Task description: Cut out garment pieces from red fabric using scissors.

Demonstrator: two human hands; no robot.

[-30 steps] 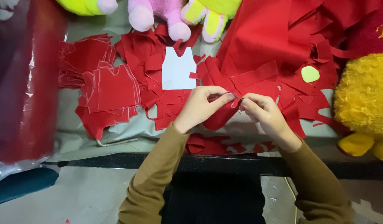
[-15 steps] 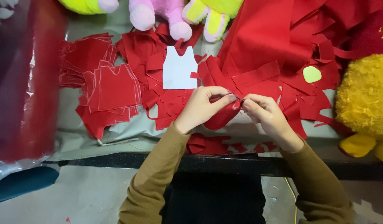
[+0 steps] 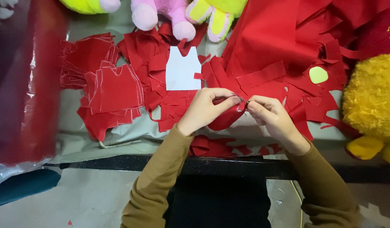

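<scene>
Hardly changed from before: left hand (image 3: 205, 110) and right hand (image 3: 269, 116) stay together, both pinching the red fabric piece (image 3: 226, 118) between their fingertips.

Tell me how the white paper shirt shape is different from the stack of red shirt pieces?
The white paper shape is a single sheet; the red stack holds many pieces. The white one lies on red scraps, the stack partly on the grey cloth. Both have a sleeveless shirt outline.
</scene>
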